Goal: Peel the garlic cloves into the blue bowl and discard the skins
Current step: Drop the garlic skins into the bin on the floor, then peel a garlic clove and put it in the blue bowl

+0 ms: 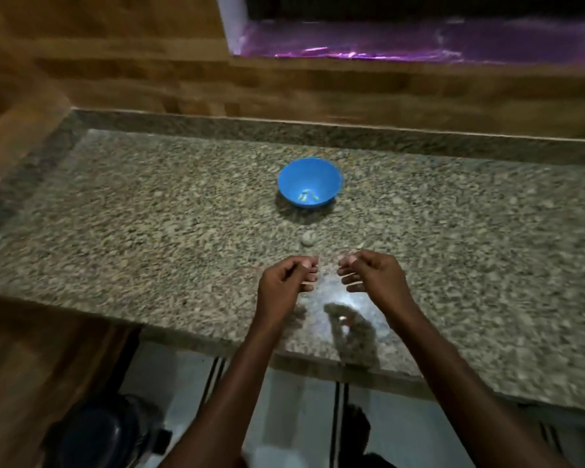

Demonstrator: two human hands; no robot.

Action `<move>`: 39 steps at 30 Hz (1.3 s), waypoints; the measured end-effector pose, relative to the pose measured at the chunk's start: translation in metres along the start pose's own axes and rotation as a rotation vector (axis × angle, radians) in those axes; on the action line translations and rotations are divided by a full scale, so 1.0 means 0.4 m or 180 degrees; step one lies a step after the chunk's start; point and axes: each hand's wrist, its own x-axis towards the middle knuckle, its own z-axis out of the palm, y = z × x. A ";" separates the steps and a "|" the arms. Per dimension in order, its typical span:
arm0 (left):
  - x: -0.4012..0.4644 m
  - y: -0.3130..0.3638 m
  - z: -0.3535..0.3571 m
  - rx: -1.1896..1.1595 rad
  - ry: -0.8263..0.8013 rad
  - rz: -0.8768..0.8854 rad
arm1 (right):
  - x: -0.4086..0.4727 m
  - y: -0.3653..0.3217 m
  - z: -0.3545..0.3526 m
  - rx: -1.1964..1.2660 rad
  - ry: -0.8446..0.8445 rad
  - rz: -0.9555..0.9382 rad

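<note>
So the blue bowl (309, 182) sits out toward the back middle of the counter, and I can see a few small pale bits in the bottom, peeled cloves (307, 196) I'd guess, so some of the job looks done. Just in front of the bowl there's a whitish lump on the stone, probably the rest of the garlic (307, 238), so I'd say there's more to go.

My left hand (286, 282) has its fingers curled with the tips pinched together, and my right hand (374, 273) looks the same, maybe with a scrap of skin sticking up. Too blurry to tell what either one has. Both hover near the front edge, close together but not touching.

Surface is a speckled granite countertop (149, 214), glossy, wood panelling behind it, a purple-lit ledge (402, 45) up top, tiled floor below.
</note>
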 end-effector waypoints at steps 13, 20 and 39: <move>0.111 -0.214 0.156 0.3829 -0.0877 0.1066 | 0.308 0.146 -0.095 -0.2246 0.0285 -0.0533; 0.180 -0.178 0.087 0.3027 -0.0340 0.1016 | 0.377 0.125 -0.058 -0.2496 0.0136 -0.0801; 0.377 -0.166 -0.026 0.2163 0.0010 0.0712 | 0.541 -0.094 0.129 -0.2033 0.0563 -0.1381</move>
